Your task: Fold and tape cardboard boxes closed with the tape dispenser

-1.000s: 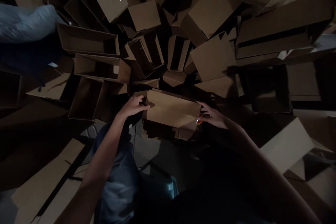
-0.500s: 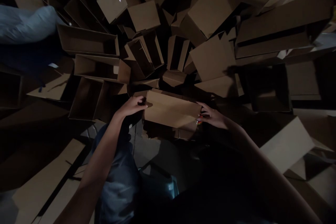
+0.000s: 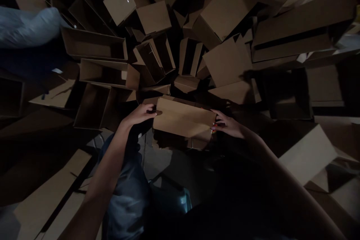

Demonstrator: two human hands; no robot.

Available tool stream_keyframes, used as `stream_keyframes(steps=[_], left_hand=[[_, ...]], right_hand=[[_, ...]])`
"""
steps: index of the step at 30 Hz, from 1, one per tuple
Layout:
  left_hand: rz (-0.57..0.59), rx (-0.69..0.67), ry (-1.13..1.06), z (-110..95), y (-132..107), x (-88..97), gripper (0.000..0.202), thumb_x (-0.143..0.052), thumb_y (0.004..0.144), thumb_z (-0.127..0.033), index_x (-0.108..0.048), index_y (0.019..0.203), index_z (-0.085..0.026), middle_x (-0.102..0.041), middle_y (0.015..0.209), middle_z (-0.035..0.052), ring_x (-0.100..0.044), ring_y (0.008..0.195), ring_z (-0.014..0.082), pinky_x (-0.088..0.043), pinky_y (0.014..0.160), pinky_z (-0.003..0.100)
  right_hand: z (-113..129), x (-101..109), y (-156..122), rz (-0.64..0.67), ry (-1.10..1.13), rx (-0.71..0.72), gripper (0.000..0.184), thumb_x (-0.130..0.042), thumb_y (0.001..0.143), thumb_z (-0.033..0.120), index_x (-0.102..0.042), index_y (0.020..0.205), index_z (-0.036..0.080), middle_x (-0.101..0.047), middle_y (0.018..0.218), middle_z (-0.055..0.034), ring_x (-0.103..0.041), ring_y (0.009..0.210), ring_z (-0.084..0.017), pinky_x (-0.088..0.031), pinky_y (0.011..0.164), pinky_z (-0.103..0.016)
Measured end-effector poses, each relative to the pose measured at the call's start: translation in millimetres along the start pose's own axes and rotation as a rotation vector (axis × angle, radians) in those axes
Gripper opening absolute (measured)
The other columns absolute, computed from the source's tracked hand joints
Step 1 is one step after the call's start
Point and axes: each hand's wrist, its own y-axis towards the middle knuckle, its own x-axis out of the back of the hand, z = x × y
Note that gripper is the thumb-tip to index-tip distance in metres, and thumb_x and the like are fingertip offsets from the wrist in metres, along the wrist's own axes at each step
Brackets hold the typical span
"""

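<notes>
Status: one cardboard box [image 3: 182, 120] is in hand, held just in front of me at the near edge of the pile. My left hand [image 3: 140, 114] is curled tight over its left end. My right hand [image 3: 229, 125] clasps the right end, fingers laid along the corner. The face turned toward me is closed, but the light is too dim to tell whether it is sealed.

I judge the work partly done. Flat sheets [image 3: 47, 195] lie unfolded at lower left.

Containers: the open boxes [image 3: 95, 43] heaped behind show dark, empty insides as far as I can see. The contents of the held box are hidden.
</notes>
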Motion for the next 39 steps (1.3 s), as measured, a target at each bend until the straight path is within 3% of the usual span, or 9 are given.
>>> stream_keyframes(steps=[5, 10, 15, 20, 24, 28, 33, 39], left_hand=[[-0.02, 0.004, 0.034, 2.9, -0.1, 0.2, 0.028, -0.063, 0.081, -0.04, -0.065, 0.096, -0.017, -0.076, 0.1, 0.011, -0.071, 0.101, 0.0288, -0.055, 0.078, 0.033], [-0.024, 0.0, 0.012, 3.5, 0.1, 0.1, 0.033, -0.061, 0.08, -0.034, -0.066, 0.108, -0.017, -0.076, 0.107, 0.0099, -0.07, 0.105, 0.027, -0.055, 0.085, 0.035], [-0.044, -0.007, -0.033, -2.3, 0.7, -0.7, 0.035, -0.059, 0.079, -0.032, -0.069, 0.109, -0.017, -0.075, 0.113, 0.0097, -0.068, 0.111, 0.0273, -0.053, 0.093, 0.037], [-0.052, 0.036, -0.048, -9.1, 1.0, -2.0, 0.036, -0.061, 0.081, -0.038, -0.068, 0.11, -0.018, -0.076, 0.106, 0.0077, -0.069, 0.105, 0.0253, -0.054, 0.088, 0.034], [-0.045, 0.036, -0.055, -14.3, -0.1, -4.4, 0.035, -0.066, 0.082, -0.048, -0.069, 0.098, -0.017, -0.075, 0.099, 0.0068, -0.07, 0.099, 0.0252, -0.054, 0.082, 0.032], [-0.089, 0.055, -0.086, -13.3, 2.2, -7.6, 0.037, -0.075, 0.075, -0.05, -0.069, 0.093, -0.018, -0.075, 0.101, 0.0075, -0.071, 0.101, 0.0268, -0.054, 0.082, 0.032], [-0.142, 0.074, -0.02, -12.8, 3.8, -7.8, 0.038, -0.08, 0.071, -0.049, -0.07, 0.09, -0.018, -0.077, 0.099, 0.0076, -0.072, 0.1, 0.0281, -0.055, 0.078, 0.031], [-0.129, 0.087, -0.011, -18.0, 2.1, -6.1, 0.04, -0.079, 0.071, -0.052, -0.071, 0.093, -0.019, -0.078, 0.1, 0.0078, -0.072, 0.099, 0.0287, -0.056, 0.08, 0.033]], right_hand=[[4.9, -1.4, -0.8, -0.007, 0.002, -0.038, 0.094, -0.072, 0.075, 0.04, -0.026, 0.155, 0.024, -0.064, 0.129, -0.0146, -0.063, 0.12, -0.032, -0.048, 0.107, -0.054], [0.0, 0.5, 0.2, -0.009, -0.01, 0.009, 0.093, -0.072, 0.075, 0.039, -0.027, 0.155, 0.027, -0.065, 0.128, -0.0137, -0.063, 0.12, -0.032, -0.05, 0.105, -0.055], [-8.4, 8.0, -0.2, -0.045, -0.063, -0.036, 0.094, -0.073, 0.075, 0.038, -0.026, 0.156, 0.024, -0.064, 0.126, -0.0156, -0.061, 0.123, -0.032, -0.047, 0.107, -0.056], [-10.8, 10.5, -1.2, -0.051, -0.058, -0.036, 0.093, -0.073, 0.076, 0.034, -0.026, 0.156, 0.026, -0.065, 0.127, -0.0145, -0.063, 0.121, -0.031, -0.048, 0.106, -0.055], [-8.7, 6.9, -0.1, -0.035, -0.064, -0.049, 0.097, -0.072, 0.077, 0.04, -0.022, 0.158, 0.021, -0.063, 0.129, -0.0171, -0.063, 0.121, -0.031, -0.048, 0.107, -0.052], [-1.9, 0.9, 1.2, -0.018, -0.057, -0.067, 0.1, -0.073, 0.078, 0.051, -0.018, 0.158, 0.027, -0.06, 0.135, -0.0161, -0.066, 0.116, -0.031, -0.048, 0.107, -0.052], [15.2, -9.7, -0.3, -0.057, -0.047, -0.108, 0.097, -0.066, 0.081, 0.06, -0.014, 0.157, 0.028, -0.046, 0.151, -0.0172, -0.064, 0.119, -0.034, -0.05, 0.106, -0.05], [35.0, -20.0, -3.3, -0.191, -0.11, -0.098, 0.082, -0.059, 0.083, 0.066, -0.03, 0.149, 0.028, -0.051, 0.146, -0.0134, -0.05, 0.134, -0.039, -0.045, 0.111, -0.054]])
